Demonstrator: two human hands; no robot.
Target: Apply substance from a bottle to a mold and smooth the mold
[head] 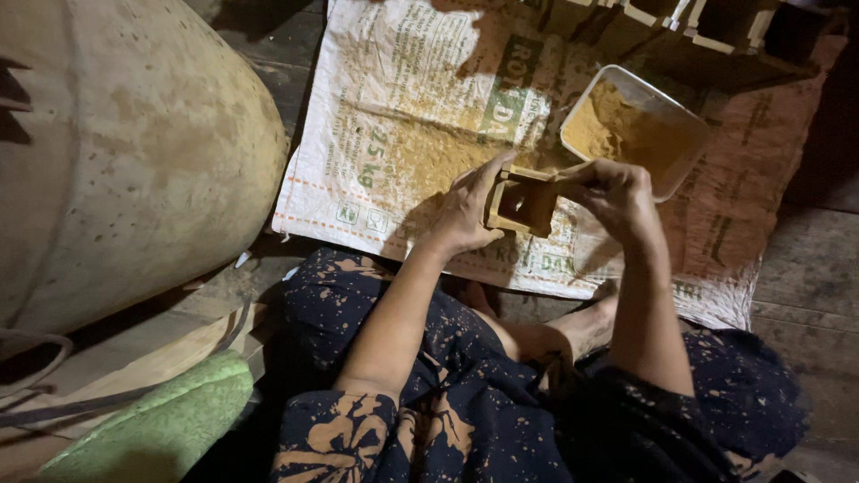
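Wooden mould [523,199] sits between both hands, left hand [467,213] and right hand [617,192] clamped on it, above the sack [403,107].

Open stretch of printed sack [394,116] left of the hands. Blocked right by powder tray [673,112], ahead by wooden moulds [680,27], far left by large pale drum [125,143].

A small yellowish-brown wooden box frame [522,199], open and hollow at its middle, is held tilted above a printed woven sack, dusted with ochre powder, between both hands.
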